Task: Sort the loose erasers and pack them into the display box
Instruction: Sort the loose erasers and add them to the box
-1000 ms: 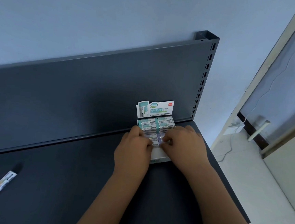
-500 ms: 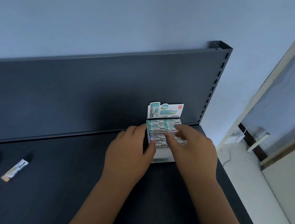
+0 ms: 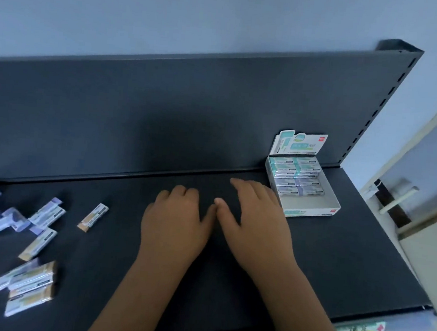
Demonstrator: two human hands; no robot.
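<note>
Much bare shelf [image 3: 114, 256] separates loose erasers [image 3: 46, 213] from left hand [image 3: 175, 225].

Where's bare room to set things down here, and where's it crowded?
Free: shelf between lone eraser and left hand; shelf in front of the display box, beside the right hand; the box's front strip. Crowded: eraser pile, left.

I see white cardboard display box [image 3: 311, 205], printed lid flap upright, back right of dark shelf [image 3: 349, 256]; rear rows hold teal and purple packed erasers [image 3: 294, 172], front bare. Loose sleeved erasers [image 3: 31, 279] scattered far left, one tan-ended eraser [image 3: 93, 217] lying apart.
</note>
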